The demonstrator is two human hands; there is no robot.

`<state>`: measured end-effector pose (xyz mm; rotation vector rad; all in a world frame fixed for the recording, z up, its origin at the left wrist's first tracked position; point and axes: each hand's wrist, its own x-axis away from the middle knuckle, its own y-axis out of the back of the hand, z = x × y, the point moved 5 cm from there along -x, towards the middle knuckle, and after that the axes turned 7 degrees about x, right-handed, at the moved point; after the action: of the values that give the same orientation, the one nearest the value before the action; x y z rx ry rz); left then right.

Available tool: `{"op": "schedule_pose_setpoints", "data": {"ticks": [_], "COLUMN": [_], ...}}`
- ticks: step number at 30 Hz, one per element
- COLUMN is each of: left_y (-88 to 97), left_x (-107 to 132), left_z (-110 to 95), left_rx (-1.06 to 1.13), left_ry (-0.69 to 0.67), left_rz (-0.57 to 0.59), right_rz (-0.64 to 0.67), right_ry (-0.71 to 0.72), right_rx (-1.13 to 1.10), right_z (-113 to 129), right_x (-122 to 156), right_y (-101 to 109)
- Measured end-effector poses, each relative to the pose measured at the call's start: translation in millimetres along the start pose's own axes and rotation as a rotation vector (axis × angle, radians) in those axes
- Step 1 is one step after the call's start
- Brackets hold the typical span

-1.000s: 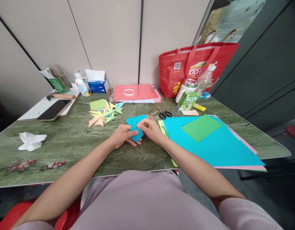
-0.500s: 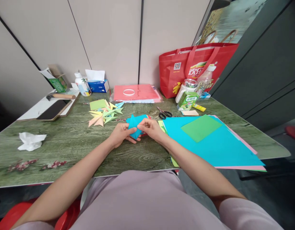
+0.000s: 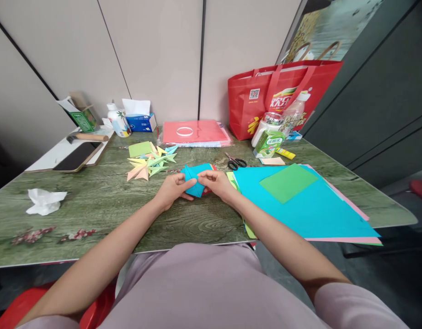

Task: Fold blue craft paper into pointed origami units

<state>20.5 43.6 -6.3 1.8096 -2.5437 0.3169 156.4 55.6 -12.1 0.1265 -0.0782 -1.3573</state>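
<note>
Near the middle of the table, a folded piece of blue paper [image 3: 196, 189] is held between both my hands. My left hand [image 3: 173, 188] pinches its left side, thumb on top. On its right edge, the thumb and fingertips of my right hand [image 3: 218, 183] are closed. Behind the folded piece lies a small stack of paper with a blue sheet [image 3: 205, 168] on top, partly covered by my hands. Several folded paper shapes [image 3: 152, 160] in pale yellow, green, peach and blue lie beyond my left hand. Black-handled scissors [image 3: 235, 161] rest beyond my right hand.
Large blue sheets [image 3: 293, 205] with a green square [image 3: 289, 183] on top lie to the right. A red bag [image 3: 252, 105], a green carton [image 3: 269, 144] and a red packet [image 3: 193, 132] stand or lie behind. Leftward are a phone [image 3: 77, 156], a hammer [image 3: 89, 136] and crumpled tissue [image 3: 46, 201].
The folded blue paper has turned slightly in my hands, its upper point now tilting further left. My right hand has shifted a little, and the fingers of my left hand are tucked further under.
</note>
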Motion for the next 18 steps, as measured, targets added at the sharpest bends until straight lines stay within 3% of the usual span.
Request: {"op": "schedule_pose_setpoints", "data": {"ticks": [6, 12, 18], "left_y": [11.1, 6.7, 2.4], "left_x": [-2.3, 0.0, 0.7], "left_z": [-9.7, -7.8, -7.7], "left_rx": [0.016, -0.02, 0.001], "left_ry": [-0.177, -0.181, -0.182], "left_rz": [-0.169, -0.158, -0.157], "right_rz": [0.039, -0.006, -0.029], "right_ry": [0.05, 0.192, 0.182], "right_rx": [0.108, 0.291, 0.292], "right_z": [-0.5, 6.0, 8.7], "right_x": [-0.5, 0.7, -0.1], "right_y": [-2.7, -3.7, -3.3]}}
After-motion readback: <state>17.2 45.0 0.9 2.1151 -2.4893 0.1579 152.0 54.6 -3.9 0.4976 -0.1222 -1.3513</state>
